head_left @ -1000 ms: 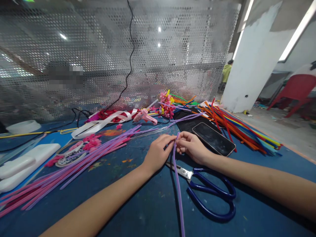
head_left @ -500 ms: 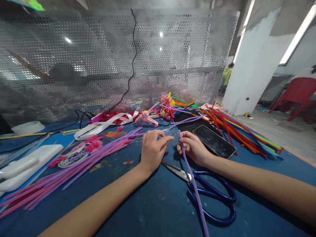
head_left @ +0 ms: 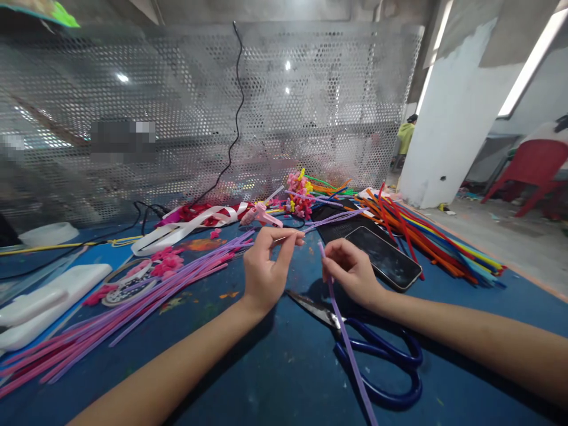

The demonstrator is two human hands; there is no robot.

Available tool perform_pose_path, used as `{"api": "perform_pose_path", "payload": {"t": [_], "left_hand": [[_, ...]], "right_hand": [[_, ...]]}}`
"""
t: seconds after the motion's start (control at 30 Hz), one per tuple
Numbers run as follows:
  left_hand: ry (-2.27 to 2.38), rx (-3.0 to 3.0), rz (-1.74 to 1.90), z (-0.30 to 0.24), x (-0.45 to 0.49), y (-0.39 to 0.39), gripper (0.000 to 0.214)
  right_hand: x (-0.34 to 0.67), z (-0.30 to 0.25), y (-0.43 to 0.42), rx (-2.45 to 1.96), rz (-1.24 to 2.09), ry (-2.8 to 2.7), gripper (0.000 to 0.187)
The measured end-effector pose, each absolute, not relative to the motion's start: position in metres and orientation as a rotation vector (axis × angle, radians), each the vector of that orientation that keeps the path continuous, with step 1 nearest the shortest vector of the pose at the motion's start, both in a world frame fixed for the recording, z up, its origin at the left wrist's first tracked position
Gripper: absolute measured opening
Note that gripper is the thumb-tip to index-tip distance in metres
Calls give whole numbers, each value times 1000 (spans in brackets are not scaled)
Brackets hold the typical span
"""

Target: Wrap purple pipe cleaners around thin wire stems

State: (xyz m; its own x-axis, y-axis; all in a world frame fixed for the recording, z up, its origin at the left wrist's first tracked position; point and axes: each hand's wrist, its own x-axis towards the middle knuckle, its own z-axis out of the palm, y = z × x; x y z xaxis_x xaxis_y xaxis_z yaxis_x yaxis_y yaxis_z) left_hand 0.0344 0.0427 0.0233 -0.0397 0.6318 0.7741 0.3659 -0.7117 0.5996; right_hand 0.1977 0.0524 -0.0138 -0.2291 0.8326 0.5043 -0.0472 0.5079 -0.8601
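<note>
My right hand [head_left: 355, 269] pinches a lilac pipe cleaner [head_left: 350, 349] close to its upper end; the rest slants down past the lower edge of view. Left of it, apart from the pipe cleaner, my left hand [head_left: 270, 260] is closed in a pinch. A fine pale strand that looks like thin wire [head_left: 287, 238] shows at its thumb and forefinger. Beneath the hands lie scissors with dark blue handles [head_left: 399, 355], the pipe cleaner crossing over them. A bundle of pink and purple pipe cleaners [head_left: 146, 296] lies to the left.
A black phone [head_left: 384, 257] lies beyond my right hand, near multicoloured pipe cleaners [head_left: 435, 242]. A pink glue gun [head_left: 261, 214], white ribbon [head_left: 177, 234] and pink flowers [head_left: 299, 198] sit farther back. White plastic pieces [head_left: 57, 302] are at left. A perforated metal panel [head_left: 177, 106] stands behind.
My left hand has turned and moved slightly left, and a fine strand now shows at its fingertips. My right hand has shifted slightly, its fingers curling closer round the lilac pipe cleaner.
</note>
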Motion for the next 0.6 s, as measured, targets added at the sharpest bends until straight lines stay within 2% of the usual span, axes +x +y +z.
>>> {"api": "perform_pose_path", "payload": {"t": [0.13,0.23,0.5,0.6], "left_hand": [[1062,1648,1560,7,33,52,12],[1026,1529,1463,-4,34,55,18],[1016,1480,1356,-16,39,54,24],[1037,1528,1338,-15,39,53,21]], "right_hand": [[197,-10,48,-690,484,-1911,4],[195,-9,50,-697,297,-1982,4],[196,-10,52,-882,-25,-1967,2],[196,-11,53,-892,64,-2072,5]]}}
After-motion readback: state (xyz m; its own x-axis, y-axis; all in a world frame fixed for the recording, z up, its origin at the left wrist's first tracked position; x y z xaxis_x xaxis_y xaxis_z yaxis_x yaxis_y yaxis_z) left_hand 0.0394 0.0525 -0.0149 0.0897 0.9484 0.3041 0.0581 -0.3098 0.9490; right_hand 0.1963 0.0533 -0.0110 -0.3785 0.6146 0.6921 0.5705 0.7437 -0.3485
